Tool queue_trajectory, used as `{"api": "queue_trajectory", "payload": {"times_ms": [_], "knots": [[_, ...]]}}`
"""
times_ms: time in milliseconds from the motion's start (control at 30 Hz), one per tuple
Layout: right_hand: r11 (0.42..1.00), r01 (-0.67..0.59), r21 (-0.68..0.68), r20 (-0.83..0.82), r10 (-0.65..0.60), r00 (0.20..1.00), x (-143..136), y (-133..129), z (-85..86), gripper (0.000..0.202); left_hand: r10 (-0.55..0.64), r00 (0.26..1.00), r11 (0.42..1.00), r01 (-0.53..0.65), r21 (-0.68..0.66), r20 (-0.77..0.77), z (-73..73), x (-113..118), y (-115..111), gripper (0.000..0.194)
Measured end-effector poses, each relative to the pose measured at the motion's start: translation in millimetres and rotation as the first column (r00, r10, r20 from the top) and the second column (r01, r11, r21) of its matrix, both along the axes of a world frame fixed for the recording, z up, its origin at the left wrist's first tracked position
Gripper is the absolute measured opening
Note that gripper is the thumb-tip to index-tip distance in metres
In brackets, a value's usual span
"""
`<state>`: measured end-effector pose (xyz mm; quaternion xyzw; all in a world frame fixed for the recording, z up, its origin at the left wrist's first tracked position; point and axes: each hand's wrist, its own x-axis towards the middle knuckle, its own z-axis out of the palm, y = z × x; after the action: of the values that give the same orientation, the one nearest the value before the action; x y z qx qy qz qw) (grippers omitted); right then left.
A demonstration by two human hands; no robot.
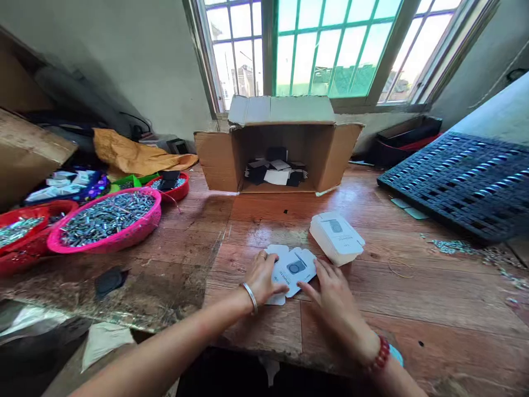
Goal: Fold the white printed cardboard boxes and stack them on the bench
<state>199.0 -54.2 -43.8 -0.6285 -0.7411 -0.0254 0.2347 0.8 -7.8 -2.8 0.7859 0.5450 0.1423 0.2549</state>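
A flat, unfolded white cardboard box (294, 267) with a dark printed picture and the word MAGNETIC lies on the wooden table under my hands. My left hand (260, 280), wearing a silver bangle, grips its left side, with thumb and fingertips on the card. On the right edge, my right hand (336, 292) holds the same card between thumb and fingers; a red bead bracelet is round that wrist. The undersides of the fingers are hidden. Just beyond my right hand is a stack of similar white flat boxes (338, 238).
An open cardboard carton (217, 160) with black and white pieces inside stands under the window. At left are a pink basket (140, 234) of metal parts and red baskets (177, 191). A black plastic grid (454, 176) leans at right. A rubber band (400, 269) lies nearby.
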Motion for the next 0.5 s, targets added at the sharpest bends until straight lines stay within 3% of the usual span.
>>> {"api": "queue_trajectory", "payload": {"times_ms": [200, 300, 400, 500], "knots": [[0.993, -0.037, -0.109, 0.105, 0.049, 0.993, -5, 18, -2.2, 0.044, 0.112, 0.993, 0.993, -0.113, 0.024, 0.036, -5.7, 2, -30, 0.064], [0.99, -0.042, -0.138, 0.093, 0.055, 0.994, 0, 30, -8.5, 0.054, 0.16, 0.984, 0.985, -0.164, 0.057, 0.072, -11.2, -1, -50, 0.061], [0.963, -0.096, -0.251, 0.019, 0.104, 0.994, 8, 47, -10.3, 0.05, 0.176, 0.96, 0.948, -0.225, 0.227, 0.219, -13.8, -8, -86, 0.055], [0.929, -0.157, -0.336, -0.072, 0.141, 0.987, 22, 63, -14.5, 0.045, 0.057, 0.908, 0.872, -0.248, 0.422, 0.415, -19.0, -27, -137, 0.045]]}}
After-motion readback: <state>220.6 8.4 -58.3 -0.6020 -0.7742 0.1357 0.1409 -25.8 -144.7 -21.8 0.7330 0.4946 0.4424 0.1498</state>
